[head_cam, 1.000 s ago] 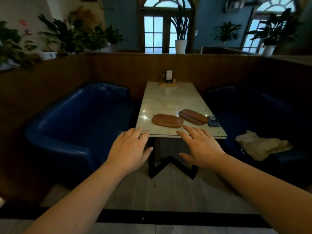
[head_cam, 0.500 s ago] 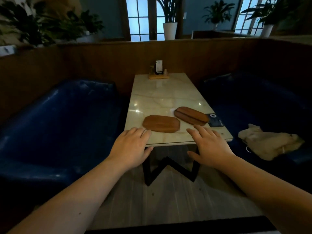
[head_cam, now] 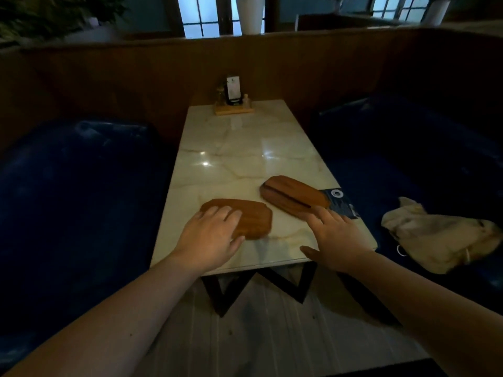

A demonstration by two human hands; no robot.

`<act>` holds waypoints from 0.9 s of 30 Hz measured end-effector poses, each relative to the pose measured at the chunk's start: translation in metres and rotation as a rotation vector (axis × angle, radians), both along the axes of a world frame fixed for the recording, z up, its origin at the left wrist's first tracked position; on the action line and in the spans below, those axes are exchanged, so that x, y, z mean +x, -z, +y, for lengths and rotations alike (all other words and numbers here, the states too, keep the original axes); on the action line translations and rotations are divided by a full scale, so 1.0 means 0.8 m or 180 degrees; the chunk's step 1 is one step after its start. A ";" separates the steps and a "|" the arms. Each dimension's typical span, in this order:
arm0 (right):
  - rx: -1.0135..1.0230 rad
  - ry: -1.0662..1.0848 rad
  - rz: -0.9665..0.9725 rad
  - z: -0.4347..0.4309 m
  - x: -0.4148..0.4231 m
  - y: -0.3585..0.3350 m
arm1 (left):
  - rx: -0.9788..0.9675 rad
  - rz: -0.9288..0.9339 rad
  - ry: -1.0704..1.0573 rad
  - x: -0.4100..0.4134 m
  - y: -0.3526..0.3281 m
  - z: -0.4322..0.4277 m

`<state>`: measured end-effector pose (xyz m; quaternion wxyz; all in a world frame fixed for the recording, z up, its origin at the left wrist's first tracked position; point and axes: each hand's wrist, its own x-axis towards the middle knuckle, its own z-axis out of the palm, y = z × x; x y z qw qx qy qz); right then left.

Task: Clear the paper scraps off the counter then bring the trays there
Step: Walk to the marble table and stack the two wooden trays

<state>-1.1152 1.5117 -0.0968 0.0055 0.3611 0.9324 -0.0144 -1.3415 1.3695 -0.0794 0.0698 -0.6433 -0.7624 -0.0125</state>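
Both hands were spread flat, the left hand over the near tray and the right hand nearing the far trays; each probably needed fingers hooked under an edge.

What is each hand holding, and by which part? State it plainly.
Nothing is held. The left hand lies open over the near tray's left end; the right hand reaches open toward the far tray.
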 end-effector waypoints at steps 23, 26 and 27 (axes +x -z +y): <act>-0.1194 0.1427 -0.0020 0.303 -0.049 0.079 | -0.0919 -0.0893 0.0051 -0.155 0.094 0.373; -0.1609 0.1849 0.0324 0.349 -0.047 0.104 | -0.0965 -0.1034 -0.0142 -0.160 0.113 0.409; -0.1785 0.1990 0.0448 0.365 -0.046 0.115 | -0.0984 -0.1145 -0.0224 -0.160 0.121 0.420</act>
